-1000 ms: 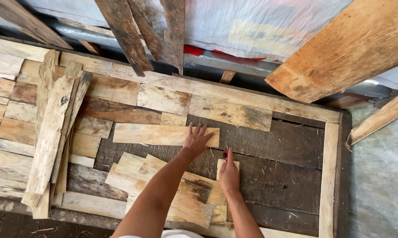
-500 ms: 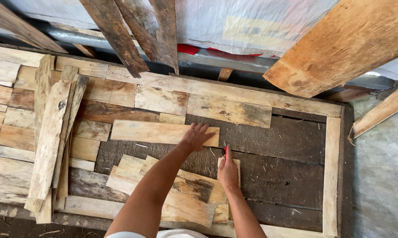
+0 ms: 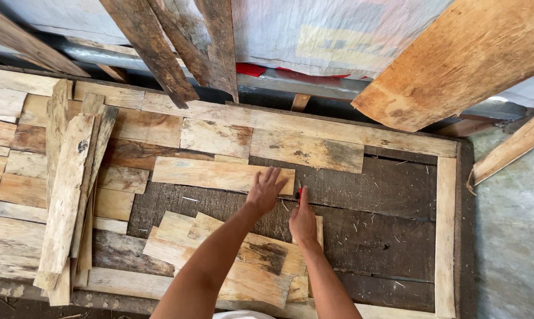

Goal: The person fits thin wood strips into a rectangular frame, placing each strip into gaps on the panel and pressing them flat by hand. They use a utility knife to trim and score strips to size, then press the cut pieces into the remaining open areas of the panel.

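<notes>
My left hand lies flat, fingers spread, on the right end of a pale wooden plank that rests on the dark board panel. Just to its right, my right hand grips a small red marker, its tip at the plank's right end. Below my forearms lies a loose heap of short light planks.
A pale wooden frame borders the dark panel. Fitted plank pieces fill the upper and left rows. Several long rough slats are stacked at left. Leaning boards and dark slats stand behind, over a plastic sheet.
My right hand with the red marker has slid up to the plank's right end. My left hand stays pressed on the plank.
</notes>
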